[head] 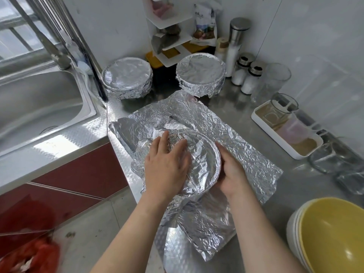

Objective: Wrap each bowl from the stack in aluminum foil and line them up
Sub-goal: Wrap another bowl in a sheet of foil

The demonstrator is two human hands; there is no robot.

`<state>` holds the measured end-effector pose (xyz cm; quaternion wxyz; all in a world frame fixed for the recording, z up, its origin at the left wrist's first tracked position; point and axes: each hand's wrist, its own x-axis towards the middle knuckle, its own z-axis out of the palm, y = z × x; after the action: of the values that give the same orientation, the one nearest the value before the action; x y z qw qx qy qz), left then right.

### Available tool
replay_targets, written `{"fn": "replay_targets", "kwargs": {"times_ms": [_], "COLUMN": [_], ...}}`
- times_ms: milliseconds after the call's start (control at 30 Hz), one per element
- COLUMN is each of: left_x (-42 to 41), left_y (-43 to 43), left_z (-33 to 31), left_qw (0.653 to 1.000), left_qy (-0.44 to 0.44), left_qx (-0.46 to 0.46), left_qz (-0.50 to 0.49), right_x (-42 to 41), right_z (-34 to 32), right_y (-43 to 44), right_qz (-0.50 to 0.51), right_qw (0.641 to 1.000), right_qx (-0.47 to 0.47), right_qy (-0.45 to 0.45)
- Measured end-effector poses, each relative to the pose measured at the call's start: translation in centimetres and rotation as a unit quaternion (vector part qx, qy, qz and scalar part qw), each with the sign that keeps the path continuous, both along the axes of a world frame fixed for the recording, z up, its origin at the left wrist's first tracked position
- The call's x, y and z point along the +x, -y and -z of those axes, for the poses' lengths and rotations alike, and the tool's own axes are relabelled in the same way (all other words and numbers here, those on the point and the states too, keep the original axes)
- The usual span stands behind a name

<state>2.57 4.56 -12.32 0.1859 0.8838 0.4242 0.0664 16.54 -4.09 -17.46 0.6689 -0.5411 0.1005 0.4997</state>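
A bowl (pixel 202 154) sits on a large crumpled sheet of aluminum foil (pixel 246 154) on the steel counter, with foil folded over its top. My left hand (pixel 167 164) presses flat on the foil over the bowl's left side. My right hand (pixel 230 172) cups the bowl's right rim from outside, fingers curled against it. Two foil-wrapped bowls stand at the back, one on the left (pixel 127 77) and one on the right (pixel 201 73). A stack of bowls with a yellow one on top (pixel 332 239) stands at the lower right.
A steel sink (pixel 39 107) and tap lie to the left. Salt shakers (pixel 246 75), a tall steel canister (pixel 236 42), glass jars and a white tray (pixel 285 133) line the right wall. A white rack (pixel 169 36) stands at the back. The counter's front edge runs beside my left arm.
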Motion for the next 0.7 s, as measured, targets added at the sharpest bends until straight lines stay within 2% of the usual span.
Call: {"fn": "replay_targets", "kwargs": {"times_ms": [100, 333, 500, 600, 700], "left_x": [-0.2, -0.2, -0.2, -0.2, -0.2], "left_y": [-0.1, -0.2, -0.2, -0.1, -0.1], "left_z": [0.3, 0.6, 0.5, 0.5, 0.4], "left_qw": [1.000, 0.999, 0.999, 0.999, 0.999], "left_qy": [0.006, -0.002, -0.010, -0.013, -0.013], "left_qx": [0.009, 0.031, 0.035, 0.038, 0.040], "left_qz": [0.001, 0.010, 0.012, 0.014, 0.017], "right_x": [0.8, 0.6, 0.1, 0.1, 0.2], "right_z": [0.5, -1.5, -2.4, -2.6, -2.5], "right_y": [-0.2, 0.0, -0.4, -0.5, -0.4], "right_qz": [-0.018, -0.015, -0.018, -0.009, -0.010], "right_qw": [1.000, 0.994, 0.987, 0.988, 0.995], "right_qx": [0.017, 0.057, 0.008, -0.015, 0.007], "right_qy": [-0.005, 0.087, 0.162, 0.155, 0.103]}}
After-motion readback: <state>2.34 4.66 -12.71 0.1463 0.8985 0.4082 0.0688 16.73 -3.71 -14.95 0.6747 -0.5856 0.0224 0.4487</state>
